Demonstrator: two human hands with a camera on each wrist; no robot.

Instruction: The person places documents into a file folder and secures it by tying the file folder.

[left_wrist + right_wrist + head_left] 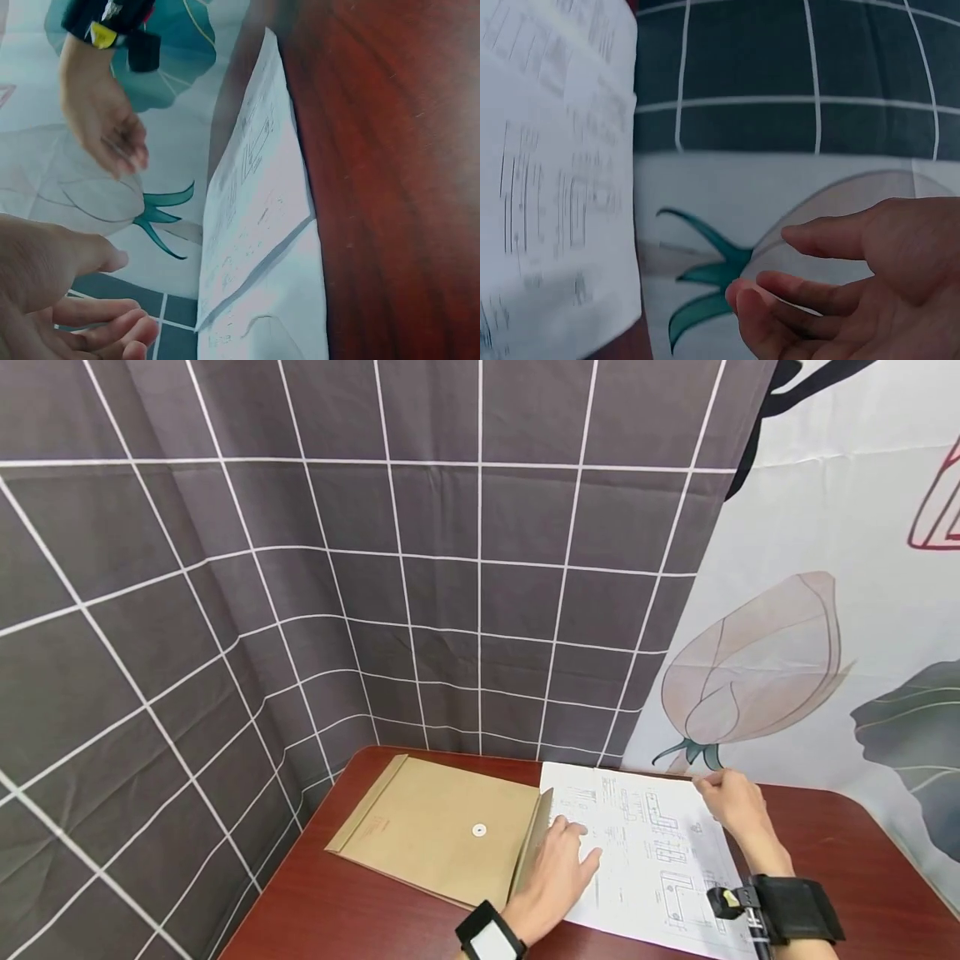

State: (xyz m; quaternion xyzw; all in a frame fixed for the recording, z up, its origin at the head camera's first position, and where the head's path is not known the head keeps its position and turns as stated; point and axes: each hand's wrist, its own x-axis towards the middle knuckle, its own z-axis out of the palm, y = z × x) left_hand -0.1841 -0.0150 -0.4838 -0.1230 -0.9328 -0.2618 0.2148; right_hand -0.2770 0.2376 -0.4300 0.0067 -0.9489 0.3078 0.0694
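Sheets of white paper with technical drawings lie on the table, to the right of a brown kraft document envelope. The envelope has a white round button, and its flap stands partly raised along the right side. My left hand is over the flap and the left part of the sheets, fingers loosely bent; in the left wrist view that hand grips nothing. At the far right corner of the sheets is my right hand. In the right wrist view this hand is apart from the paper, fingers relaxed.
The reddish-brown table has rounded corners. Behind it hang a dark grey curtain with white grid lines and a white cloth printed with flowers. Black bands with devices are on both wrists.
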